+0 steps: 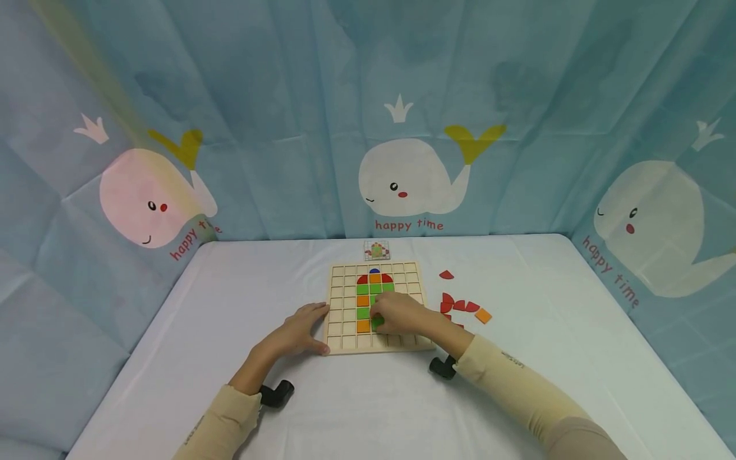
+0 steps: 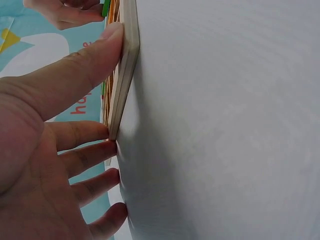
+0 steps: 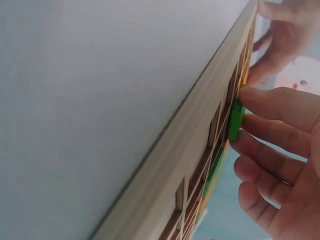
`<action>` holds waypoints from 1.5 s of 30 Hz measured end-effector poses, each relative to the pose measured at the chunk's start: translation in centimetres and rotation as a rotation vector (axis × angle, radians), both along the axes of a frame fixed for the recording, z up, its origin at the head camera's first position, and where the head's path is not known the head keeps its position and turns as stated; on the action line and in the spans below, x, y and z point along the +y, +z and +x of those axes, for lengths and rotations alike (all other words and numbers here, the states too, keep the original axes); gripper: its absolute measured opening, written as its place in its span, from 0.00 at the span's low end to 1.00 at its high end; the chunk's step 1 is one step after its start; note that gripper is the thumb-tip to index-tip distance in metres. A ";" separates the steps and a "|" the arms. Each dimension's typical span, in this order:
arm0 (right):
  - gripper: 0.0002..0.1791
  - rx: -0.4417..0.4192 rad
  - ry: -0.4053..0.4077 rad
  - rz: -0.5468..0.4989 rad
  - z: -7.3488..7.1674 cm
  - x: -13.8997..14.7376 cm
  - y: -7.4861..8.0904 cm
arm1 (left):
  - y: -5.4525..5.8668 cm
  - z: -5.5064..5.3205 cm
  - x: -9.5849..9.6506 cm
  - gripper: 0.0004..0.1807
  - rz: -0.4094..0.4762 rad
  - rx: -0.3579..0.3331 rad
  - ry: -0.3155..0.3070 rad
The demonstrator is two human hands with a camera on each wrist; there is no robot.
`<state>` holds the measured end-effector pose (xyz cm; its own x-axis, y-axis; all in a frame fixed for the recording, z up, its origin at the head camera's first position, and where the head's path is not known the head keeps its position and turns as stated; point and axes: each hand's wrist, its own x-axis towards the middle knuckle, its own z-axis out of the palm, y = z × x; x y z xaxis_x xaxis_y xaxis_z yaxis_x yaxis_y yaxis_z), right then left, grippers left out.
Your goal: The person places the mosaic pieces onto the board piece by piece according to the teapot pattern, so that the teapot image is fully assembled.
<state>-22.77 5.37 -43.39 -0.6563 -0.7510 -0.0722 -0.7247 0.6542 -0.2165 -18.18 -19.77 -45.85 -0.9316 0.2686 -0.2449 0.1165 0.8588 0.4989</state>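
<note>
A wooden grid board (image 1: 335, 332) lies on the table, with green, orange, red and blue tiles set in its middle columns. My right hand (image 1: 402, 313) reaches over from the right and pinches a green tile (image 3: 236, 120) between thumb and fingers. In the right wrist view, that tile stands tilted at the grid, low on the board. At the left edge rests my left hand (image 1: 299, 329), its thumb (image 2: 102, 52) on the board's rim near the front corner. The other fingers are spread, their tips along the board's side and the tabletop.
Loose red quarter-round pieces (image 1: 473, 307) and an orange square tile (image 1: 483, 315) lie right of the board, partly behind my right arm. A small picture card (image 1: 376, 250) lies behind the board. Black wrist devices (image 1: 277, 394) show beneath both sleeves. A whale-print curtain (image 1: 322, 160) backs the table.
</note>
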 end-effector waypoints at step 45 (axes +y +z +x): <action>0.08 -0.043 -0.059 -0.020 0.0 -0.7 -0.6 | 0.2 0.0 0.1 0.54 -0.004 0.006 0.001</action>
<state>-22.75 4.69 -44.00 -0.6963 -0.7125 -0.0870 -0.6746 0.6910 -0.2596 -18.17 -19.67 -45.61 -0.9332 0.2670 -0.2405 0.1189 0.8609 0.4946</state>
